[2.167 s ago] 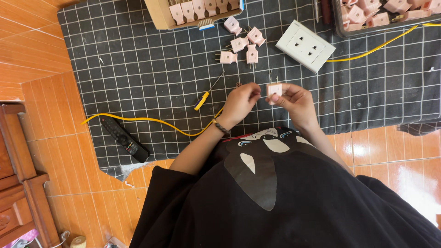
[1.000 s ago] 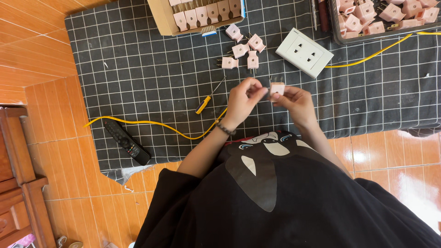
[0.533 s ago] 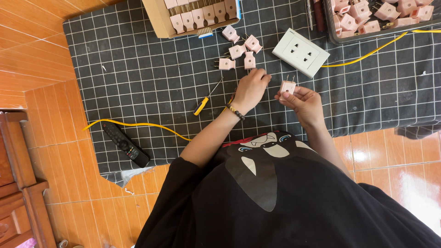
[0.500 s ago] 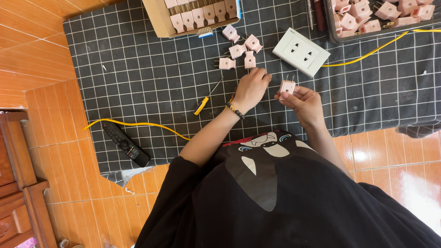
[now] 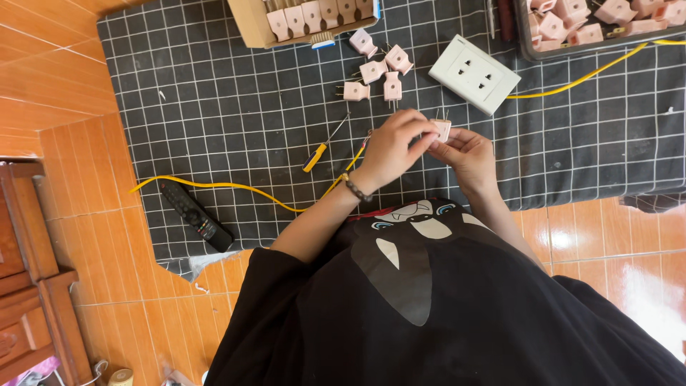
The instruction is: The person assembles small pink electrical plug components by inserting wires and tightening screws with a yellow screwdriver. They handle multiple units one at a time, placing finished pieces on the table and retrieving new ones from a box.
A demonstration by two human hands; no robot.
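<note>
Both hands meet over the dark grid mat [image 5: 214, 107], just in front of my black shirt. My left hand [image 5: 395, 145] and my right hand [image 5: 468, 151] pinch one small pink plug [image 5: 442, 129] between their fingertips, its two metal prongs pointing up and away. A beaded bracelet sits on my left wrist. Several loose pink plugs [image 5: 375, 70] lie on the mat just beyond the hands. A small screwdriver with a yellow handle [image 5: 323, 146] rests left of my left hand.
A white wall socket plate [image 5: 474, 73] lies at upper right. A cardboard box [image 5: 307, 18] and a dark tray [image 5: 600, 21] hold more pink plugs at the top. A yellow wire [image 5: 236, 187] and a black remote [image 5: 195, 216] lie at left. Wooden furniture [image 5: 28, 271] stands on the tiled floor.
My left hand reached forward toward the loose plugs and then came back to the plug held by my right hand. The view shifted slightly.
</note>
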